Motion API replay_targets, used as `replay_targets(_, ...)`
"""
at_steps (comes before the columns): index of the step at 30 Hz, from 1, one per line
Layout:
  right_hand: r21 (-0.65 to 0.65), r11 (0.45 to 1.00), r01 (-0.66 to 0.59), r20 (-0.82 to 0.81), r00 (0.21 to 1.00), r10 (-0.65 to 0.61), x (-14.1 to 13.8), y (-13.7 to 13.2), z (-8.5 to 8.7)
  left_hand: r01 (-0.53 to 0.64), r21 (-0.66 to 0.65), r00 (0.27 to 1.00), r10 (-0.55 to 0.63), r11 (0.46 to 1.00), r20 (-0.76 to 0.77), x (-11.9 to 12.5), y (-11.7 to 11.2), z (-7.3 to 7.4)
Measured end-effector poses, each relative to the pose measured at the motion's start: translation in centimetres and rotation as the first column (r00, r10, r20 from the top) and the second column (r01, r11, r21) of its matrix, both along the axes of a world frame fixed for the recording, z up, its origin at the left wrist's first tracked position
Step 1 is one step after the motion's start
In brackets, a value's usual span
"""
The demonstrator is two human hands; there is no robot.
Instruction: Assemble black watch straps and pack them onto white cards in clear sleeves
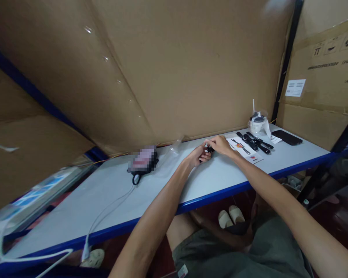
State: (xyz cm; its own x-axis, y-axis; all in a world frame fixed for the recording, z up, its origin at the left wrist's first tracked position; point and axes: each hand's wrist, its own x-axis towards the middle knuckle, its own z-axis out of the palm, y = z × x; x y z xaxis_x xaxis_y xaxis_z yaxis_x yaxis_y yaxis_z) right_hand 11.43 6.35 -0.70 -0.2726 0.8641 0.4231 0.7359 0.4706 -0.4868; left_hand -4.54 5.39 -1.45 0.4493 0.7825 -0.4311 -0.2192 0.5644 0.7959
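Over the middle of the table, my left hand (197, 155) has its fingers curled round a small glossy black object (210, 149), whose kind I cannot make out because fingers cover most of it. My right hand (221, 145) meets it from the right, its fingers closed on the same object. Just right of my right hand, several slim black handled pieces (256, 143) lie in a loose pile. Beside them are a white printed sheet (234, 142) picturing a similar black tool and a small printed card (254, 158).
A lidded cup with a straw (257, 122) and a black phone (286, 137) stand at the right. To the left lie a phone-like device (142, 160) with a white cable (104, 210) and a clear plastic wrapper (174, 150). Cardboard (191, 69) walls the table's back.
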Motion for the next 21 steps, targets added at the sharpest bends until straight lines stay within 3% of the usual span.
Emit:
replay_targets(5, 0.017, 0.997, 0.077, 0.061, 0.995, -0.078, 0.0, -0.1, 0.0, 0.049, -0.022, 0.998, -0.048, 0.999, 0.045, -0.7, 0.0, -0.5)
replay_targets(8, -0.002, 0.999, 0.035, 0.057, 0.998, -0.035, -0.1, -0.1, -0.1, 0.125, -0.018, 0.983, -0.122, 0.992, 0.136, -1.7, 1.2, -1.6)
replay_targets(10, -0.007, 1.0, -0.001, 0.035, 0.999, 0.002, -0.1, -0.1, 0.0, 0.148, 0.006, 0.982, -0.148, 0.989, 0.117, -2.0, 2.1, -2.2)
replay_targets(18, 0.016, 0.995, 0.096, 0.064, 0.993, -0.096, 0.1, -0.8, 0.3, 0.055, 0.051, 0.998, -0.056, 0.997, 0.022, -0.9, 0.8, -1.5)
replay_targets(21, -0.006, 0.999, 0.038, 0.015, 0.999, -0.038, 0.0, -0.3, 0.0, 0.044, 0.05, 0.999, -0.045, 0.998, 0.003, -0.6, 0.8, -1.4)
